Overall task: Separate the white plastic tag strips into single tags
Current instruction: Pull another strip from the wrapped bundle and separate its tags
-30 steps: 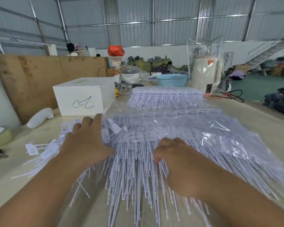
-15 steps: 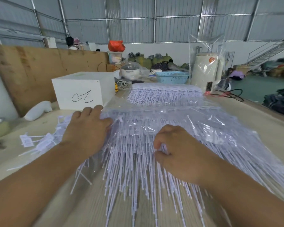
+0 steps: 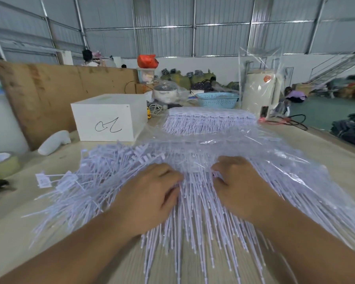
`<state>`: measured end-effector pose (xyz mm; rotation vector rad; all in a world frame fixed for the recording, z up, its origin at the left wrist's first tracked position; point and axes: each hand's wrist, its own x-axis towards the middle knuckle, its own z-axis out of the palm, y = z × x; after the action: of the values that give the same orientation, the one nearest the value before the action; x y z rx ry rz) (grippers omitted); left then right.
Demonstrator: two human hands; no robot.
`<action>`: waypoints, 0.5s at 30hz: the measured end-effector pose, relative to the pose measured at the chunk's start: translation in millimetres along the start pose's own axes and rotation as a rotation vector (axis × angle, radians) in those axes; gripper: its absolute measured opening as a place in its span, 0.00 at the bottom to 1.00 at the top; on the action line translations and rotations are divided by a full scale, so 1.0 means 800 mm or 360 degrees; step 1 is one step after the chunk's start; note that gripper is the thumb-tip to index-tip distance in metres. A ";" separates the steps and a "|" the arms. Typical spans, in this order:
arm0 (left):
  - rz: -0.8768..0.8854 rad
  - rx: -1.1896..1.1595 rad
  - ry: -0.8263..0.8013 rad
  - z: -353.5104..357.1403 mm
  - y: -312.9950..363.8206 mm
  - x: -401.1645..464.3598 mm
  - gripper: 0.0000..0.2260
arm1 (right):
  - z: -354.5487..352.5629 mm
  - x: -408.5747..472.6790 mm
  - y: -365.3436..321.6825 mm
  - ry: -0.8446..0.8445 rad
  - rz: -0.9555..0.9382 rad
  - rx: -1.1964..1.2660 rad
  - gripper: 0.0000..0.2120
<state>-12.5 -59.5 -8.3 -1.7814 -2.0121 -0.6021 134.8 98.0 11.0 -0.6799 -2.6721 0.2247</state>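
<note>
— Between the hands, what's changed?
— The left hand [image 3: 150,198] has slid inward; both now curl into the tag strips [image 3: 197,203], seemingly pinching them. The right hand [image 3: 237,184] sits just beside.
— Room?
— Loose single tags [image 3: 70,181] left; bare counter [image 3: 348,165] beyond the right hand.

I am reading only one mark: a black handwritten scrawl on the front of the white box [image 3: 109,117], looking like a looped "a" and an "L". I am seeing a red sticker on the white cylinder [image 3: 260,93], too blurred to read.
</note>
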 end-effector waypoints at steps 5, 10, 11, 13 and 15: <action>-0.0248 0.0095 0.0049 0.005 -0.004 0.001 0.16 | 0.012 0.001 0.003 -0.0191 -0.0004 -0.0118 0.22; -0.0500 0.0111 -0.0209 0.011 -0.003 0.006 0.25 | 0.008 -0.003 -0.007 -0.0261 -0.0115 -0.0103 0.32; -0.0542 0.0115 -0.0249 0.011 -0.002 0.011 0.26 | 0.008 -0.003 -0.008 -0.0261 -0.0119 -0.0096 0.33; -0.0587 0.0191 -0.0309 0.011 -0.003 0.024 0.23 | 0.009 -0.003 -0.009 -0.0246 -0.0129 -0.0083 0.33; -0.0613 0.0280 -0.0348 0.009 -0.001 0.038 0.18 | 0.009 -0.002 -0.008 -0.0204 -0.0122 -0.0057 0.31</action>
<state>-17.2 -30.1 2.1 -1.4185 -2.4996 -0.3323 130.5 91.3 5.3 -0.5905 -2.8244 0.2064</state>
